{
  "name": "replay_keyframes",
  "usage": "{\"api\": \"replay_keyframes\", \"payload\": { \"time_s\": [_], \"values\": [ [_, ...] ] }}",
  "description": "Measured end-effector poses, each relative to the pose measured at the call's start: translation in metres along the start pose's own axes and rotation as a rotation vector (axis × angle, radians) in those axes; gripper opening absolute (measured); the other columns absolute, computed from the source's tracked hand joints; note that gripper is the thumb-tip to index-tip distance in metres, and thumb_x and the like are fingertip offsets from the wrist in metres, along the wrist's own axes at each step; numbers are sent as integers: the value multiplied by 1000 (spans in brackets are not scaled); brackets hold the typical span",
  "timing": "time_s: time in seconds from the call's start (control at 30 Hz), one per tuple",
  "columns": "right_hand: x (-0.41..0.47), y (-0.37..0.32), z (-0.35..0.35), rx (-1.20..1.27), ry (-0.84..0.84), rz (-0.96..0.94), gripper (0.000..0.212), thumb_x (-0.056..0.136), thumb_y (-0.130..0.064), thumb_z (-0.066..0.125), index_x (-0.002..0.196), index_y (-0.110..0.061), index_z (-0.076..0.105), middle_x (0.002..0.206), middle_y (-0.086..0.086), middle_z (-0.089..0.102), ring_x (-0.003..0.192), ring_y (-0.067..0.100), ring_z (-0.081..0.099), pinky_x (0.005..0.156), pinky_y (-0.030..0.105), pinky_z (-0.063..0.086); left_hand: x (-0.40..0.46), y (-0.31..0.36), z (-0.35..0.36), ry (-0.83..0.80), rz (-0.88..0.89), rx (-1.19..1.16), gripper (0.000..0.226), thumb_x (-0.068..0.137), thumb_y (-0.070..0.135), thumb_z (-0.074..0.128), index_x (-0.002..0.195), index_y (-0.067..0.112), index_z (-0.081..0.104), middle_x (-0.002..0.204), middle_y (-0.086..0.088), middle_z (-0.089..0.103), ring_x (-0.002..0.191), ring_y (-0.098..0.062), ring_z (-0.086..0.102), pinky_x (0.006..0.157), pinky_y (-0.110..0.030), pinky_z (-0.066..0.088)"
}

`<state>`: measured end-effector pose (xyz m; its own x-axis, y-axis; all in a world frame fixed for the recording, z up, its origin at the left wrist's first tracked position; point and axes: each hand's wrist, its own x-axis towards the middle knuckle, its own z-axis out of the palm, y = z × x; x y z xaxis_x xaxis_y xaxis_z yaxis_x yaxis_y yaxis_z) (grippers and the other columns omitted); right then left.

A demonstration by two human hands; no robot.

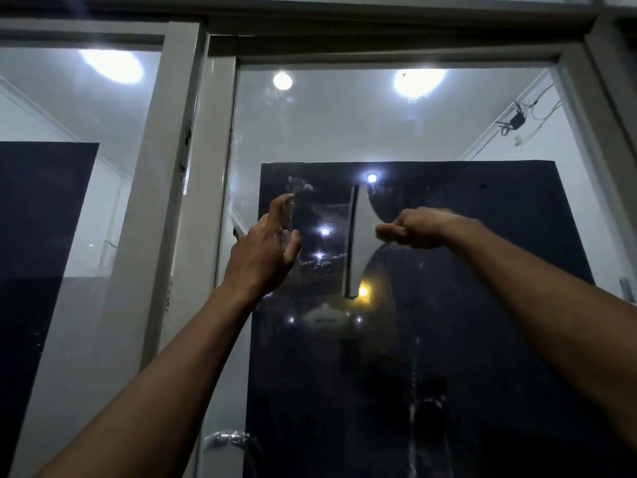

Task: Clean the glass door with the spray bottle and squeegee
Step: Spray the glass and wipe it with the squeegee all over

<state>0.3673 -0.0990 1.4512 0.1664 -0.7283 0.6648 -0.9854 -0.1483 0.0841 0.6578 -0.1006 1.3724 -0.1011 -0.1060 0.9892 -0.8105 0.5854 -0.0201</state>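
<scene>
Right hand [410,231]: I gripped the squeegee [356,241] handle, blade upright on the glass [431,125].
Left hand [265,246]: fingers spread, empty, near the pane.
Handling: squeegee light, stiff; wet glass likely slippery.
Bottle: unseen.

squeegee [355,243] on glass door [431,125] | left hand [262,250] left of it | right hand [417,227] right

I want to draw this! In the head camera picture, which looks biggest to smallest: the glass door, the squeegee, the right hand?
1. Glass door, fills most of the view.
2. Squeegee.
3. Right hand, gripping the squeegee. It looks only slightly smaller than the squeegee, so that order is unsure.
</scene>
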Motion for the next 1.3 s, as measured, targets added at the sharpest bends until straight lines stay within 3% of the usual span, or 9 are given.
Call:
{"api": "replay_keyframes", "payload": {
  "time_s": [0.2, 0.27, 0.37, 0.47, 0.53, 0.6, 0.77, 1.0, 1.3],
  "values": [
    [-33, 70, -6, -141, 94, 122, 64, 80, -90, 23, 103, -51, 68, 117, -13, 70, 104, 19, 63, 76, 36, 40, -1, 14, 10, -15, 8, -6, 62, 102, 30, 53, 155, 27, 21, 109, -9, 65, 71, -19, 54, 64, -34, 46],
    [-37, 70, -8, -75, 128, 126, 58, 85, -86, 25, 101, -53, 69, 113, -14, 69, 106, 19, 62, 76, 37, 39, -2, 18, 11, -10, 5, -9, 61, 102, 30, 53, 155, 27, 22, 108, -8, 65, 72, -19, 53, 64, -36, 49],
    [-39, 52, -2, 177, 208, 124, 60, 93, -77, 31, 69, -33, 64, 82, -8, 67, 86, 22, 62, 74, 39, 44, -5, 21, 10, 4, -1, -29, 59, 101, 29, 55, 152, 25, 26, 100, -4, 62, 74, -22, 55, 68, -39, 52],
    [-34, 18, 10, 587, 308, 98, 62, 99, -63, 41, 58, -18, 55, 66, -1, 60, 64, 20, 54, 66, 35, 43, -12, 19, 7, 83, -55, -101, 48, 99, 32, 60, 140, 18, 39, 93, -6, 63, 71, -22, 57, 64, -31, 44],
    [-31, -7, 19, 829, 340, 91, 58, 101, -55, 43, 60, -17, 54, 69, 3, 58, 55, 17, 47, 56, 30, 38, -23, 14, 6, 122, -105, -124, 40, 97, 34, 64, 126, 12, 48, 94, -7, 65, 70, -19, 58, 61, -29, 46],
    [-28, -27, 27, 925, 313, 82, 53, 104, -51, 42, 66, -17, 56, 71, 6, 59, 50, 17, 46, 49, 27, 37, -36, 8, 5, 106, -153, -179, 36, 98, 35, 63, 118, 8, 50, 96, -10, 67, 72, -24, 66, 65, -38, 56],
    [-32, -65, 54, 1198, 222, 97, 48, 106, -48, 39, 76, -14, 55, 64, -1, 51, 38, 10, 45, 38, 19, 36, -76, -10, 10, 52, -240, -267, 32, 101, 42, 53, 118, 17, 45, 84, 5, 67, 64, -14, 71, 65, -48, 61],
    [-52, -86, 80, 1266, 203, 134, 45, 107, -45, 37, 81, -13, 53, 62, -2, 49, 40, 11, 41, 40, 19, 34, -137, -25, 20, -91, -314, -205, 38, 97, 57, 45, 119, 27, 43, 80, 8, 65, 70, -19, 66, 62, -37, 54],
    [-59, -92, 104, 1337, 187, 153, 45, 107, -42, 38, 76, -15, 54, 62, -3, 48, 40, 4, 41, 40, 18, 37, -214, -58, 32, -233, -430, -303, 31, 93, 59, 52, 114, 39, 42, 83, 4, 70, 71, -22, 71, 64, -48, 60]
  ]
}}
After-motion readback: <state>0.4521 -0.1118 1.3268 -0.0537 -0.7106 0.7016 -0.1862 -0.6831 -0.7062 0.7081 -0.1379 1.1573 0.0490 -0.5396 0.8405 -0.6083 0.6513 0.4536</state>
